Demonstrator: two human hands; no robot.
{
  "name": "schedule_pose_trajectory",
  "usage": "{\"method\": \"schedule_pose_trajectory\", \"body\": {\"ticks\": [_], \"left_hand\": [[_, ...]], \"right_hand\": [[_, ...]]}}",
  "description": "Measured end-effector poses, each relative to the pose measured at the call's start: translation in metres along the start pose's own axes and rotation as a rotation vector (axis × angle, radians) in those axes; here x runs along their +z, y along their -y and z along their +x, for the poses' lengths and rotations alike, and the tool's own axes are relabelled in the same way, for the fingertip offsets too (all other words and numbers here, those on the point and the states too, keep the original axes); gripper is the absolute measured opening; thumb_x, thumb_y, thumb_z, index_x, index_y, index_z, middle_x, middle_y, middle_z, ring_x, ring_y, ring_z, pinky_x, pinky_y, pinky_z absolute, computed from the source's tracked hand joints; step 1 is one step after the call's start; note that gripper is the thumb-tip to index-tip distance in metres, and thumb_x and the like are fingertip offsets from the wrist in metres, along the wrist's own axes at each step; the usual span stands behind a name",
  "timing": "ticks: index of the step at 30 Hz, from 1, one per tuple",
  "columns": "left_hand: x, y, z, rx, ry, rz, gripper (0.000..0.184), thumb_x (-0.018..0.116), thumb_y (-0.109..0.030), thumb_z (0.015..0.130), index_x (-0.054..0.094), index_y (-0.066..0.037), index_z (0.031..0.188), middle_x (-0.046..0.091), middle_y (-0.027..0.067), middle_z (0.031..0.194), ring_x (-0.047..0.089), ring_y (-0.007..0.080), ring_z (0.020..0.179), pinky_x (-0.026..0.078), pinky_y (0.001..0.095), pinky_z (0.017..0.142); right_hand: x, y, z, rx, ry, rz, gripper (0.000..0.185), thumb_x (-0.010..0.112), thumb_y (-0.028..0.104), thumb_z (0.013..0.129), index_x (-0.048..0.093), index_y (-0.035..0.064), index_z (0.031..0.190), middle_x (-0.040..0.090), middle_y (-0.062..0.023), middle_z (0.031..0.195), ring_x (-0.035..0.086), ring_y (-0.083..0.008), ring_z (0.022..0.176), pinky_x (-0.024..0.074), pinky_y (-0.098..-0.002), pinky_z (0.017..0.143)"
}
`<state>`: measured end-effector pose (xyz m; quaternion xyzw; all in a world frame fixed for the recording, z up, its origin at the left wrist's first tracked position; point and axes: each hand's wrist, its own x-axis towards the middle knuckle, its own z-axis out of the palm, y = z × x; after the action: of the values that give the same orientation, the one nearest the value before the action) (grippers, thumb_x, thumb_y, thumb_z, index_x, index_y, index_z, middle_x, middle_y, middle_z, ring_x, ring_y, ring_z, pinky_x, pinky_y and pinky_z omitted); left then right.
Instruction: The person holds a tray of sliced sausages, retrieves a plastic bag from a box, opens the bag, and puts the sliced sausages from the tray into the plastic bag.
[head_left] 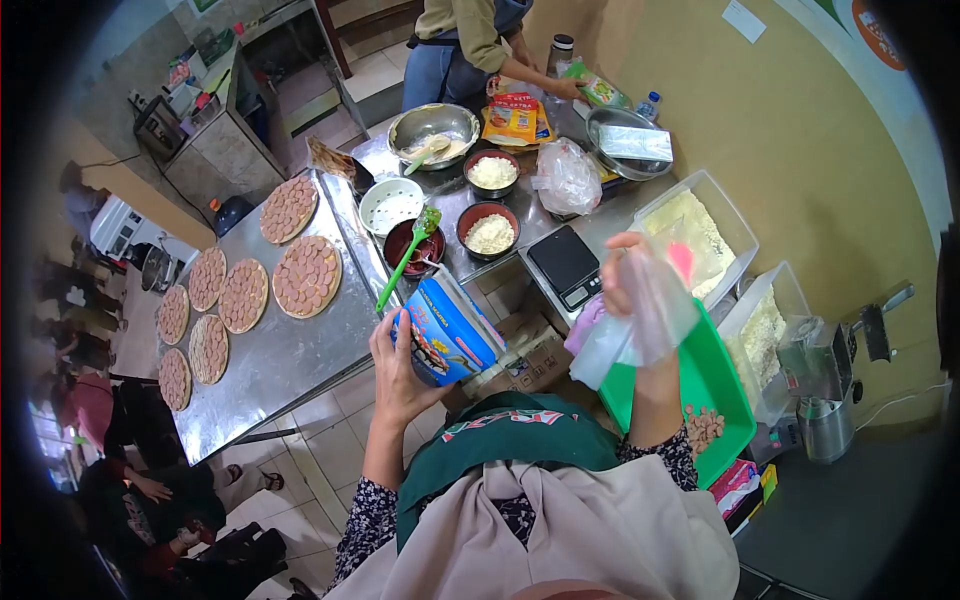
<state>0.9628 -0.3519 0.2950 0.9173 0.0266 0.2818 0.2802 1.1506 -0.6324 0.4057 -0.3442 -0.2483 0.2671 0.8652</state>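
Observation:
My left hand (400, 375) is wrapped round a blue printed cardboard box (450, 330), held tilted above the floor in front of my apron. Pinched in my raised right hand (618, 280) is a thin clear plastic glove (660, 315); it is blurred, so its exact shape is hard to make out. It hangs over a green tray (725, 430) with small sausage pieces (703, 428) at its near end. Just left of my right hand lies a black kitchen scale (563, 262). A green brush (408, 258) rests across a bowl of red sauce (413, 245) beyond the box.
Several sausage-topped pizza bases (307, 277) lie on the steel table (290, 365) at left. Bowls of grated cheese (490, 232) and a mixing bowl (434, 132) stand ahead. Plastic tubs (735, 220) line the right wall. Opposite, a co-worker (470, 50) handles a green packet (600, 90).

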Motion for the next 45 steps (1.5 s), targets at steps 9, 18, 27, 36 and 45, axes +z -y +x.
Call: {"method": "schedule_pose_trajectory", "body": {"ticks": [9, 18, 27, 36, 45], "left_hand": [[0.030, -0.021, 0.019, -0.105, 0.131, -0.031, 0.124, 0.091, -0.027, 0.050, 0.024, -0.006, 0.152, 0.038, 0.0239, 0.141, 0.038, 0.0441, 0.127, 0.034, 0.0525, 0.107], [0.050, -0.036, 0.021, -0.111, 0.222, -0.052, 0.122, 0.088, -0.039, 0.057, 0.021, -0.010, 0.154, 0.018, 0.0261, 0.156, 0.020, 0.0488, 0.141, 0.025, 0.0562, 0.113], [0.029, 0.003, -0.042, -0.392, 0.171, -0.022, 0.083, 0.077, -0.021, 0.077, 0.037, -0.006, 0.148, 0.033, 0.0200, 0.152, 0.027, 0.0426, 0.141, 0.026, 0.0492, 0.115], [0.056, 0.009, -0.294, -1.314, 0.031, -0.128, 0.040, 0.067, -0.010, 0.081, 0.065, -0.009, 0.121, 0.068, 0.0135, 0.116, 0.066, 0.0291, 0.105, 0.052, 0.0378, 0.089], [0.059, -0.031, -0.433, -1.739, 0.150, -0.125, 0.044, 0.074, -0.027, 0.079, 0.067, -0.003, 0.116, 0.070, 0.0181, 0.111, 0.069, 0.0279, 0.102, 0.053, 0.0358, 0.091]], "right_hand": [[0.029, -0.071, -0.008, 0.405, 0.131, -1.341, 0.072, 0.072, 0.038, 0.084, 0.043, 0.0065, 0.142, 0.069, -0.0250, 0.101, 0.069, -0.0360, 0.093, 0.0522, -0.0390, 0.083], [-0.016, -0.076, 0.011, 0.591, -0.074, -1.068, 0.033, 0.069, 0.027, 0.089, 0.068, -0.0035, 0.100, 0.069, -0.0058, 0.079, 0.058, -0.0094, 0.073, 0.0491, -0.0299, 0.069], [-0.120, 0.001, 0.156, 0.073, -0.509, -1.176, 0.029, 0.070, 0.030, 0.089, 0.069, 0.0023, 0.096, 0.059, 0.0028, 0.074, 0.047, -0.0048, 0.062, 0.0365, -0.0232, 0.055], [-0.314, -0.025, 0.349, 0.194, -0.771, -0.667, 0.040, 0.074, 0.031, 0.080, 0.062, 0.0086, 0.111, 0.066, -0.0073, 0.099, 0.065, -0.0232, 0.086, 0.0526, -0.0392, 0.066], [-0.322, -0.040, 0.372, 0.356, -0.746, -0.489, 0.049, 0.071, 0.041, 0.084, 0.056, 0.0144, 0.121, 0.064, -0.0077, 0.108, 0.065, -0.0252, 0.090, 0.0511, -0.0422, 0.062]]}}
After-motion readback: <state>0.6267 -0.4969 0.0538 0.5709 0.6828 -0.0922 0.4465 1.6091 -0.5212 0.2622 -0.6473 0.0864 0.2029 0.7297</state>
